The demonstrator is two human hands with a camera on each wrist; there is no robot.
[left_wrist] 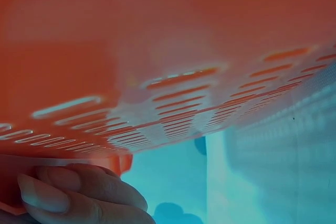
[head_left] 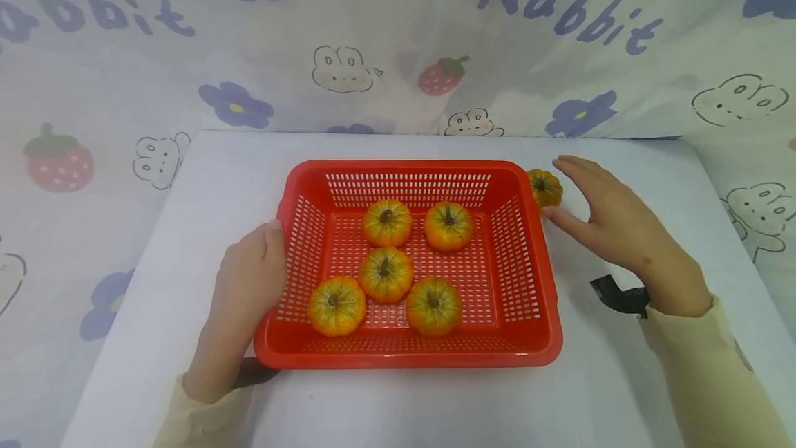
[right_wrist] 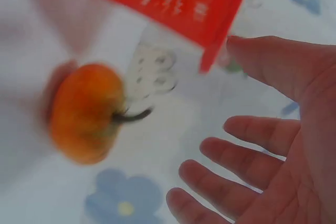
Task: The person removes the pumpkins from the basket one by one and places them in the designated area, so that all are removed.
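The right hand (head_left: 612, 223), fingers spread and holding nothing, nears the loose pumpkin (head_left: 545, 188) on the table (head_left: 622, 379), touching the basket's (head_left: 410, 358) far right corner. A clumsy touch could roll it away. The left hand (head_left: 249, 285) grips the basket's left rim.

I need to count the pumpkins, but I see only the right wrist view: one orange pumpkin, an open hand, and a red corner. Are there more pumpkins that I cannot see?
Observer: Yes. The head view shows five pumpkins inside the red basket.
Operator: And the pumpkin in my view, is it in the basket?
Observer: No. That loose pumpkin sits on the table, outside the basket's far right corner.
Operator: Does the right hand hold it?
Observer: No. The right hand is open beside it, fingers straight.
Operator: Where is the other hand?
Observer: The left hand rests against the basket's left wall; the left wrist view shows its fingers under the rim.
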